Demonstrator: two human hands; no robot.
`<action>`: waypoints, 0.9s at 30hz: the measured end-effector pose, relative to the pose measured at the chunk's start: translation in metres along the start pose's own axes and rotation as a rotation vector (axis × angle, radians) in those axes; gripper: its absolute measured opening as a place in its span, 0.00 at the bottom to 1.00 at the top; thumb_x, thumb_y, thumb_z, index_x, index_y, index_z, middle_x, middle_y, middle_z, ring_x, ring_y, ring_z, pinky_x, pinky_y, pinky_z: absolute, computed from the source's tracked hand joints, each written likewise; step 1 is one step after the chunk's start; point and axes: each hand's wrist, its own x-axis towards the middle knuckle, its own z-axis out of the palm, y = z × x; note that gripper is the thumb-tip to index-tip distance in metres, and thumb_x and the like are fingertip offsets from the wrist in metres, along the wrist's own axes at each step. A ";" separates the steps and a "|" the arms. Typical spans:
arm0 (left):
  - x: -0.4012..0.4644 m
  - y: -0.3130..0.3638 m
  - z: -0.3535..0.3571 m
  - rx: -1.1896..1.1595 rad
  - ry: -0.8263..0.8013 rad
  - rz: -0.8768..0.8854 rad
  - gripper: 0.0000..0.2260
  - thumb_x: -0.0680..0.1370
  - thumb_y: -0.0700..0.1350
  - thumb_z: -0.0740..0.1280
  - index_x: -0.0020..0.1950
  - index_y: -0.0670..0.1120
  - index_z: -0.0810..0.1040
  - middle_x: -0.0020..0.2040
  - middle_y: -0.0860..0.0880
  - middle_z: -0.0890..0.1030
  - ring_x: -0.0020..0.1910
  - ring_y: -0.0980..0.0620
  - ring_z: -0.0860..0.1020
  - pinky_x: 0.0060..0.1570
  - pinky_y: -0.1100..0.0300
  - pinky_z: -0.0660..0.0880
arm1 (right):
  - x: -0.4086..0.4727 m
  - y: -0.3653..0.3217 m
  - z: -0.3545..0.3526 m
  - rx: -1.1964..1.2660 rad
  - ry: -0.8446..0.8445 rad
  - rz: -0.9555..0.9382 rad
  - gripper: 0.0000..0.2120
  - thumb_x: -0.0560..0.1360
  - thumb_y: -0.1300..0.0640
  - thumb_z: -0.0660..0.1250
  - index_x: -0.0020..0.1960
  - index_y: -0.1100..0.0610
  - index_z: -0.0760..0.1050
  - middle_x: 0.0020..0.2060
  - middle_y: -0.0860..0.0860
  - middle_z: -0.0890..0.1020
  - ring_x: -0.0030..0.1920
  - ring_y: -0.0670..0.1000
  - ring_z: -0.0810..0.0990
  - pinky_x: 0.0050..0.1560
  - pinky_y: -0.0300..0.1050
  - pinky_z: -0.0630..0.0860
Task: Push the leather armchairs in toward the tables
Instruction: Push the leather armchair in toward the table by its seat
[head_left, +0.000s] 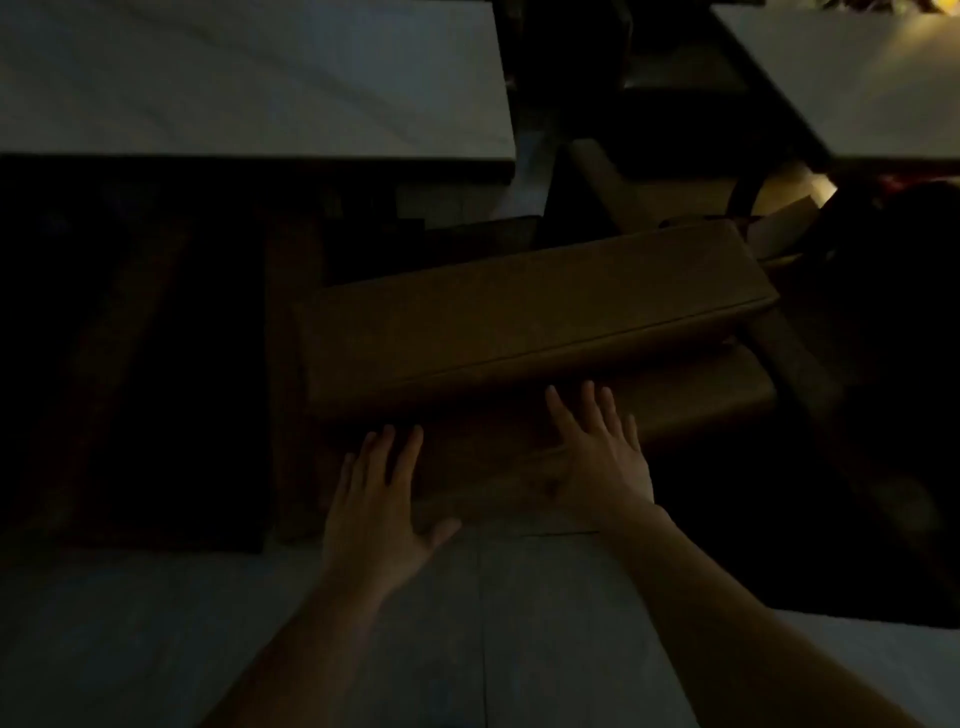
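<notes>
In dim light a brown leather armchair (519, 322) stands before me, its padded back top turned slightly to the right. Beyond it lies a white table (249, 78) at the upper left. My left hand (379, 499) lies flat with straight fingers against the lower back of the chair. My right hand (597, 452) is also flat, fingers spread, on the chair's back just below the top cushion. Neither hand grips anything.
A second white table (857, 67) stands at the upper right, with another armchair (670, 171) between the two tables. A dark chair or panel (156, 374) fills the left. A dark shape (893, 364) sits at the right. Pale tiled floor (156, 634) lies below.
</notes>
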 end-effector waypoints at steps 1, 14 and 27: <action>0.004 0.001 0.002 0.007 0.012 0.005 0.48 0.70 0.74 0.61 0.80 0.55 0.40 0.81 0.47 0.46 0.79 0.47 0.42 0.77 0.47 0.46 | 0.006 0.003 0.004 -0.017 -0.001 -0.016 0.56 0.71 0.36 0.71 0.77 0.41 0.29 0.79 0.56 0.34 0.78 0.59 0.31 0.78 0.63 0.45; 0.028 -0.005 0.026 0.041 0.205 0.002 0.38 0.73 0.62 0.69 0.78 0.50 0.61 0.75 0.48 0.66 0.74 0.43 0.60 0.73 0.43 0.61 | 0.027 0.014 0.031 -0.009 0.155 -0.045 0.49 0.73 0.32 0.65 0.80 0.44 0.39 0.80 0.58 0.42 0.79 0.60 0.38 0.79 0.63 0.46; 0.029 -0.017 0.023 0.105 0.233 0.070 0.34 0.72 0.63 0.69 0.74 0.51 0.67 0.69 0.49 0.73 0.68 0.43 0.67 0.64 0.45 0.69 | 0.016 -0.005 0.034 -0.056 0.121 0.036 0.46 0.76 0.35 0.63 0.80 0.47 0.36 0.80 0.59 0.40 0.79 0.61 0.37 0.79 0.62 0.48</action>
